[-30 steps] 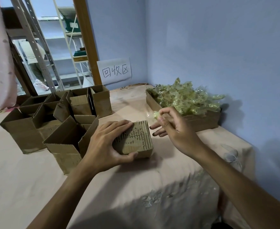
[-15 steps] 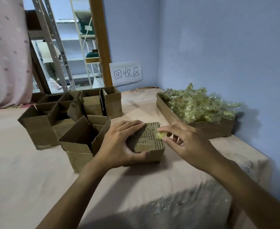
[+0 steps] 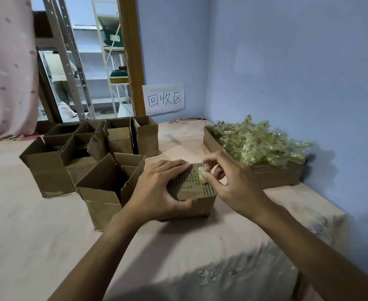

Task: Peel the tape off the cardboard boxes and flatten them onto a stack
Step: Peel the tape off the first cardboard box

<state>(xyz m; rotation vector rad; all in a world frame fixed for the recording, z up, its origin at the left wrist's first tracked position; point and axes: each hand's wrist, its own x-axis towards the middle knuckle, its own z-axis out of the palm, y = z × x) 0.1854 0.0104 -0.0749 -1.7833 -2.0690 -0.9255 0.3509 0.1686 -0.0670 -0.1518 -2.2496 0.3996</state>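
Note:
A small closed cardboard box [image 3: 197,202] sits on the pink cloth-covered table [image 3: 26,224] in front of me. My left hand [image 3: 159,190] grips it from the left, fingers laid over its top and thumb on the front face. My right hand [image 3: 228,181] reaches over the top from the right and pinches a small crumpled piece of yellowish tape [image 3: 201,177] between thumb and fingers, right at the box's top surface.
Several opened cardboard boxes [image 3: 104,185] stand in a cluster to the left and behind. A shallow cardboard tray [image 3: 276,174] heaped with crumpled tape [image 3: 254,142] sits at the right by the blue wall. A paper sign [image 3: 163,98] leans at the back.
My right hand came back from near the tape tray down to the box top, with the tape piece pinched in it. The left hand kept its hold on the box.

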